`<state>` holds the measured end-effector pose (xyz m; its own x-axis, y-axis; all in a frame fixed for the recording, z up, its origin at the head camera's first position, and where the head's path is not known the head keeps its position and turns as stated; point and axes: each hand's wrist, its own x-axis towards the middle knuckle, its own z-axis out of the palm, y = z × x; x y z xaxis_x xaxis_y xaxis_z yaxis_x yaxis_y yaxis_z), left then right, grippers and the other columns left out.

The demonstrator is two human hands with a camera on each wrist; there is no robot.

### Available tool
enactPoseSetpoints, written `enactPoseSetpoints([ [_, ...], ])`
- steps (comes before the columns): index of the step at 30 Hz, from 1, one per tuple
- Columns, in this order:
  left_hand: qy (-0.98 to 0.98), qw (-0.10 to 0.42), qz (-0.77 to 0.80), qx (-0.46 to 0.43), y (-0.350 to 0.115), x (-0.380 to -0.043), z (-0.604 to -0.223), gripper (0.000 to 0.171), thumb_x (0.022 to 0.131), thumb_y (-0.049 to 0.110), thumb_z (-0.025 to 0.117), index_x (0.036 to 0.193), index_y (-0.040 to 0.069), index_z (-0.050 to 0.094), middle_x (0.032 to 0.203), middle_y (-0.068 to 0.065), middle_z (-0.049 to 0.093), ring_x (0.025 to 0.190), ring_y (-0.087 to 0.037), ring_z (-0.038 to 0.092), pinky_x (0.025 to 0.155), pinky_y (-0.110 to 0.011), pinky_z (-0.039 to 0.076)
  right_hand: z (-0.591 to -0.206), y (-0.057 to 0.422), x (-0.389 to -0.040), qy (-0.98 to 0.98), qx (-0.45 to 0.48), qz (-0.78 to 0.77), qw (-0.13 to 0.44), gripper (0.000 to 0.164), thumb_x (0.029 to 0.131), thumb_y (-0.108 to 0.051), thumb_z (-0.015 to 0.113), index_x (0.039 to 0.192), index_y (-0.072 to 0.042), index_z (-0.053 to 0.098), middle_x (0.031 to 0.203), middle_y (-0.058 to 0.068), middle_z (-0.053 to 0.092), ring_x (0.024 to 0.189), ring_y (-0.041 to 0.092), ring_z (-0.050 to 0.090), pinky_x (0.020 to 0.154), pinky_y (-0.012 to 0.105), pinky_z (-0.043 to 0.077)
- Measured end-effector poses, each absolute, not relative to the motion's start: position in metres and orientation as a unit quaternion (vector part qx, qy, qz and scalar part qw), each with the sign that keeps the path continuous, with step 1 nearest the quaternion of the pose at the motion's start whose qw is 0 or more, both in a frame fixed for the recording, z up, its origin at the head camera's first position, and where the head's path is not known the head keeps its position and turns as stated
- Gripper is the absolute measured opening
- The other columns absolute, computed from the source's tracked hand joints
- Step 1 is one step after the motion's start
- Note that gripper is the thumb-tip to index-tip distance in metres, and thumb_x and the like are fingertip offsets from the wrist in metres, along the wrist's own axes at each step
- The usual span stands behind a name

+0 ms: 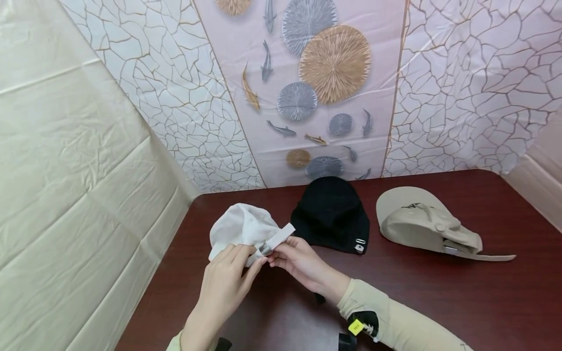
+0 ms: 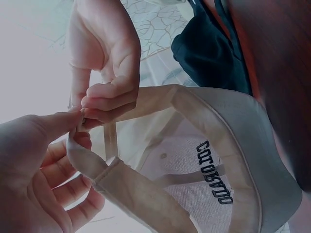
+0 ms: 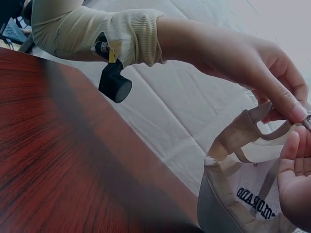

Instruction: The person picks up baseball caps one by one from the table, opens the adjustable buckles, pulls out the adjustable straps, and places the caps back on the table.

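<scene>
A white cap (image 1: 242,225) sits at the left of the table, its adjustable back strap (image 1: 281,236) and metal buckle (image 1: 265,249) turned toward the person. My left hand (image 1: 225,275) pinches the strap by the buckle between thumb and fingers. From the other side my right hand (image 1: 304,263) pinches the strap close to the left fingertips. In the left wrist view, dark lettering (image 2: 214,174) shows inside the cap, with the brim (image 2: 272,145) to the right. The fingers partly hide the buckle in both wrist views.
A black cap (image 1: 329,214) lies right beside the white one, its back strap hardware facing the person. Further right lies a beige cap (image 1: 421,224) with its strap end sticking out. Beige cloth (image 1: 88,185) hangs along the table's left side; patterned cloth (image 1: 325,97) hangs behind.
</scene>
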<state>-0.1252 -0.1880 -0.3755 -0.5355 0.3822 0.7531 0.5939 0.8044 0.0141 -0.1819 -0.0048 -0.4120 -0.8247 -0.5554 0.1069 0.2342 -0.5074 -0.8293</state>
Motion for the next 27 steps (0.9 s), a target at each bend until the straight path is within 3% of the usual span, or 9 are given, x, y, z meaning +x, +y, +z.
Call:
enactPoseSetpoints([
  [11, -0.876, 0.385, -0.129, -0.262, -0.195, -0.12, -0.375, 0.015, 0.089, 0.026, 0.074, 0.087, 0.015, 0.064, 0.07, 0.009, 0.051, 0.066, -0.01, 0.047, 0.058, -0.028, 0.039, -0.406, -0.003, -0.181, 0.425, -0.179, -0.857, 0.228, 0.026, 0.1, 0.005, 0.045, 0.094, -0.01, 0.065, 0.086, 0.0, 0.064, 0.077, 0.01, 0.061, 0.076, 0.022, 0.051],
  [27, -0.893, 0.332, -0.177, -0.248, -0.197, -0.116, -0.383, 0.02, 0.097, 0.037, 0.068, 0.089, 0.019, 0.062, 0.071, 0.013, 0.047, 0.067, -0.004, 0.042, 0.056, -0.019, 0.035, -0.407, -0.001, -0.18, 0.436, -0.187, -0.851, 0.224, 0.021, 0.101, 0.001, 0.046, 0.098, -0.01, 0.063, 0.087, 0.001, 0.062, 0.078, 0.011, 0.06, 0.077, 0.023, 0.051],
])
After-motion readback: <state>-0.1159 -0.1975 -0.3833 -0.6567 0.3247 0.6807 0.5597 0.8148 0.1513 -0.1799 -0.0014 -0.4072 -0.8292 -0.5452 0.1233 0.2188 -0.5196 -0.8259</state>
